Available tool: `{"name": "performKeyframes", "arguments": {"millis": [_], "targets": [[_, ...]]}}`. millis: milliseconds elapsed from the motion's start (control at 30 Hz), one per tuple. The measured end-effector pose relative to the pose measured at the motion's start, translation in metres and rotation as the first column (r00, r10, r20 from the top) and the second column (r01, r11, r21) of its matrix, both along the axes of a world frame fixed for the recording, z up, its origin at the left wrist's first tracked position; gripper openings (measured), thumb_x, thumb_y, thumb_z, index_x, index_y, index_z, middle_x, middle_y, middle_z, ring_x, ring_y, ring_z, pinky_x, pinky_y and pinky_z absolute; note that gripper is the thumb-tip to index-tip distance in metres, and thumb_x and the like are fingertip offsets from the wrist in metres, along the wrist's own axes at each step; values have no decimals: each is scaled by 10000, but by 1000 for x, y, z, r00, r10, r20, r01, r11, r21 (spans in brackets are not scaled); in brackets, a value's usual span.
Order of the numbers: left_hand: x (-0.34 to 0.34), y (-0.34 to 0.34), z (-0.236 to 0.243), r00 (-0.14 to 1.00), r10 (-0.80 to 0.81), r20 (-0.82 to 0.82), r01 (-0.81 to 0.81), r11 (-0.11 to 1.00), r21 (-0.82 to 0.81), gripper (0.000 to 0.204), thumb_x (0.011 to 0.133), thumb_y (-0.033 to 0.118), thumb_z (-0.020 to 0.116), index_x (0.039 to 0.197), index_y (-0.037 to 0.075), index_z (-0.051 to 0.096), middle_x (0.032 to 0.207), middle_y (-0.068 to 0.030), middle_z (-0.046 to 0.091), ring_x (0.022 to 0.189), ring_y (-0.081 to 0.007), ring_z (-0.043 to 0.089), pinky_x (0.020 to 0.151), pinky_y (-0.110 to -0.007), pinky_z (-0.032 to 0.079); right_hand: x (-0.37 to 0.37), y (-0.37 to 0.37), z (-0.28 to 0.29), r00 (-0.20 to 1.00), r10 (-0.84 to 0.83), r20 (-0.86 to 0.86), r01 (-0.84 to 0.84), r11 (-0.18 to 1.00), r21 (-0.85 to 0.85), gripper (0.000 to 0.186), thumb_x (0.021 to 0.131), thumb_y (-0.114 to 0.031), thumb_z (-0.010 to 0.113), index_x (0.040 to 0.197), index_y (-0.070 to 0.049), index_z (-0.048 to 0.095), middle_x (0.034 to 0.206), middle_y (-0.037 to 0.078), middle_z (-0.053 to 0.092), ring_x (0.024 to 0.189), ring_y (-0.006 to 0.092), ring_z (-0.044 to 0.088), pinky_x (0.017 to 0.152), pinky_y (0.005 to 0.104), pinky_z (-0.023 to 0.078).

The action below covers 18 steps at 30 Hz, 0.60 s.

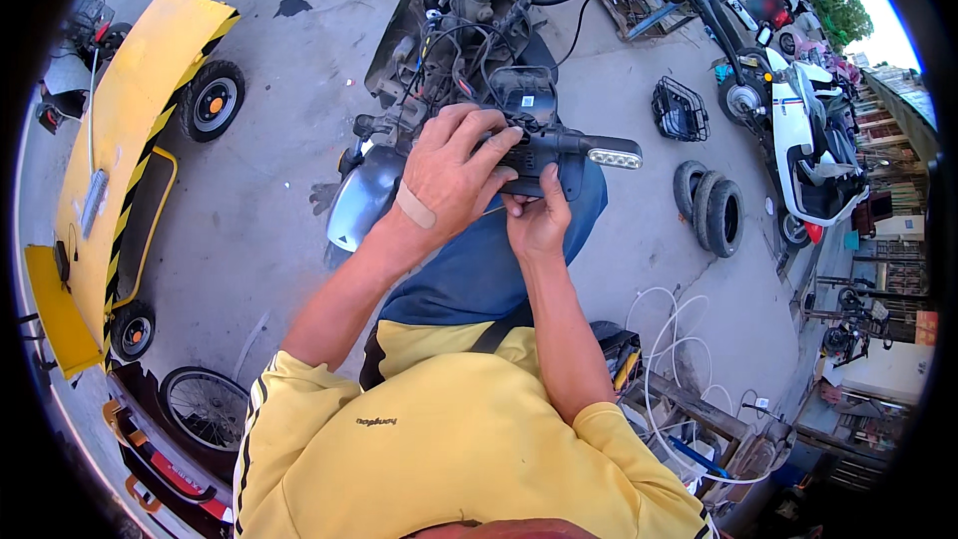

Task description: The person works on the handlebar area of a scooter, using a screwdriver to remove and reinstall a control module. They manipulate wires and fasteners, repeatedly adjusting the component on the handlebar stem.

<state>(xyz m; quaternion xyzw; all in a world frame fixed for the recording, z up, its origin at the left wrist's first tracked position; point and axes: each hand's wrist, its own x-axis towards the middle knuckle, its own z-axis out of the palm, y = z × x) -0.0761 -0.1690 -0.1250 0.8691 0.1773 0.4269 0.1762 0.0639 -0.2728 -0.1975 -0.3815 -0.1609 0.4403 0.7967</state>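
A black plastic housing (567, 168) lies across the front of a partly stripped scooter, right before me. From its right end sticks out a lamp (614, 155) with a clear lens. My left hand (449, 172), with a plaster at the wrist, reaches over the housing with bent fingers closed on its left part; the fingertips are partly hidden. Gripping its lower edge is my right hand (540, 222), thumb on the near face and fingers curled beneath. Beyond the hands, loose black cables (454, 65) hang around the bare steering column. A shiny silver-grey cover (365, 202) sits to the left.
A yellow cart (140, 140) with black wheels stands at left. To the right are several loose tyres (711, 208), a black wire basket (681, 108) and a white scooter (808, 145). A dark glove (321, 198) lies on the ground; white tubing (654, 379) coils at lower right.
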Motion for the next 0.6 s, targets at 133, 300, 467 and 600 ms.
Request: {"name": "performKeyframes", "arguments": {"millis": [133, 300, 467, 600], "targets": [[6, -12, -21, 999, 42, -31, -43, 997, -67, 510, 749, 108, 858, 1232, 43, 706, 1177, -125, 666, 1084, -359, 617, 932, -468, 525, -5, -2, -7, 999, 27, -47, -26, 999, 18, 570, 1060, -573, 570, 1337, -77, 622, 1129, 65, 711, 830, 101, 642, 541, 213, 421], [10, -26, -32, 994, 96, -43, -100, 989, -107, 501, 741, 86, 861, 1217, 53, 708, 1191, -118, 663, 1101, -362, 615, 942, -462, 518, -5, 1, -19, 989, 22, -146, -21, 1000, 9, 626, 1049, -630, 543, 1352, -86, 617, 1160, 71, 711, 831, 118, 656, 536, 214, 423], [8, -20, -25, 991, 104, -81, -118, 975, -187, 522, 697, 117, 898, 1180, 65, 705, 1236, -111, 643, 1197, -364, 576, 1017, -474, 477, -9, 1, -23, 975, 33, -221, -24, 999, 42, 638, 1041, -642, 551, 1368, -97, 601, 1166, 71, 707, 808, 126, 649, 505, 214, 406], [12, -19, -12, 988, 64, -142, -91, 978, -190, 619, 644, 176, 942, 1189, 69, 672, 1271, -105, 638, 1267, -378, 536, 1083, -509, 426, -6, 2, -3, 951, -28, -307, 39, 999, 28, 667, 1029, -656, 563, 1379, -89, 584, 1160, 75, 703, 751, 124, 622, 491, 217, 394]]}}
